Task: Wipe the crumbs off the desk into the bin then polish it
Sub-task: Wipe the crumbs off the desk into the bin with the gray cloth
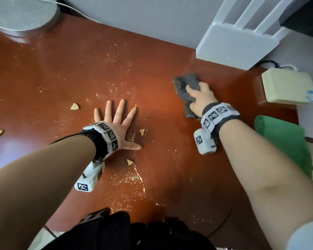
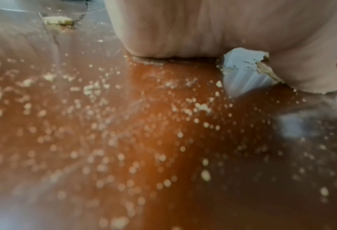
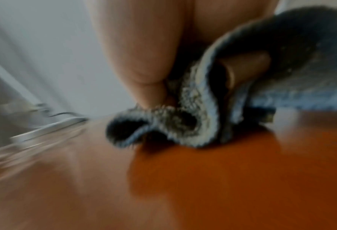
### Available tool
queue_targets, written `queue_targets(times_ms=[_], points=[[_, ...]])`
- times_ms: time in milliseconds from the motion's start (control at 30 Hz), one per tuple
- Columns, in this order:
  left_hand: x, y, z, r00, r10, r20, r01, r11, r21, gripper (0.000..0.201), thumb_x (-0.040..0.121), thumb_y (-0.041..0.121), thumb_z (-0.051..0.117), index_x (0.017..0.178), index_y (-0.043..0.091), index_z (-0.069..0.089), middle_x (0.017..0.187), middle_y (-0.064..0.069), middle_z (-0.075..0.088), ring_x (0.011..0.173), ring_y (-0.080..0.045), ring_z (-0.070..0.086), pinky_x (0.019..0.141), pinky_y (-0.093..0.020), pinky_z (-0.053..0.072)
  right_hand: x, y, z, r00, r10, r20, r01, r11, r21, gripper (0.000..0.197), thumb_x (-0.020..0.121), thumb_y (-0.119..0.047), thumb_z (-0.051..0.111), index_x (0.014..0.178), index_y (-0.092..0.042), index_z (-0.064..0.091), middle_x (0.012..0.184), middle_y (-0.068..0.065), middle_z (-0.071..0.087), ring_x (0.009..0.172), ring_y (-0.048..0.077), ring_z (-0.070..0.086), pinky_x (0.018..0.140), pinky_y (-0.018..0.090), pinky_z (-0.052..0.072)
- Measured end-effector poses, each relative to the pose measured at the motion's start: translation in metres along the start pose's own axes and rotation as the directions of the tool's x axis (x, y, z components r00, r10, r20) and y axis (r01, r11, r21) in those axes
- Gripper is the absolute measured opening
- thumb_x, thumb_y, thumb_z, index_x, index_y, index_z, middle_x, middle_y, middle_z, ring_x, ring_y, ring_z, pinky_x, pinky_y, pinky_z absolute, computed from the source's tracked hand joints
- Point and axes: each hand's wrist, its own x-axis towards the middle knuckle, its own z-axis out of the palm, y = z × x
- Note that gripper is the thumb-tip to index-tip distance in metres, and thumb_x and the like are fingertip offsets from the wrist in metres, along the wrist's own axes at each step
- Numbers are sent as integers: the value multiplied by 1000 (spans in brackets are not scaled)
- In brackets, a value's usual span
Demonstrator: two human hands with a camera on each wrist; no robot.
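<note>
Under the right hand: the right hand (image 1: 199,100) has its fingers curled round a grey cloth (image 1: 185,87), bunched up and pressed on the desk (image 1: 170,141). The right wrist view is blurry, but one finger shows tucked inside a fold.

Left hand: the left hand (image 1: 116,120) lies flat on the desk, fingers spread wide, holding nothing. It sits at about 9 o'clock from the cloth.

Crumbs: small crumbs (image 1: 132,181) and a few big chips (image 1: 74,106) lie all round the left hand, from 8 to 10 o'clock of the cloth. The wood just by the cloth looks almost clean.

Bin: the green bin (image 1: 285,141) stands off the desk edge, at 4 o'clock from the cloth.

What could go wrong: a fast, hard push may throw crumbs past the bin onto the floor. The loose bunched cloth may roll over crumbs and leave them behind. The flat left hand hides some crumbs and may carry them off stuck to its skin.

Edges: the near edge and the right edge are open drops, so crumbs can fall there.

Blocked room: a white box (image 1: 238,46) at 1 o'clock and a cream box (image 1: 287,87) at 3 o'clock stand close to the cloth.

Open room: the wide middle of the desk toward 9 o'clock, up to the round silver base (image 1: 22,15) far off at 10 o'clock.
</note>
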Motion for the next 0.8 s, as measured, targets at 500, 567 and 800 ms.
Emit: queue_targets(times_ms=[500, 567, 800], points=[[1, 1, -1, 1000, -7, 23, 8, 1000, -1, 120, 59, 89, 43, 133, 39, -39, 143, 1, -45, 136, -35, -32, 110, -62, -8, 23, 60, -27, 946, 304, -112, -307, 951, -16, 54, 93, -14, 46, 143, -29, 33, 147, 7, 18, 127, 33, 37, 108, 33, 34], [0, 2, -1, 1000, -17, 17, 17, 1000, 10, 120, 59, 89, 42, 132, 39, -39, 143, 1, -45, 136, -35, -32, 111, -62, -7, 20, 54, -18, 995, 83, -57, -87, 994, -61, 53, 92, -9, 47, 141, -29, 39, 150, 3, 17, 131, 29, 35, 109, 26, 31], [1, 9, -5, 997, -74, 20, 74, 997, -24, 123, 55, 91, 42, 134, 40, -37, 144, 1, -44, 137, -35, -30, 109, -62, -6, 23, 72, -32, 972, 213, -96, -217, 975, -39, 54, 92, -9, 46, 143, -24, 35, 147, 10, 21, 125, 31, 41, 106, 31, 33]])
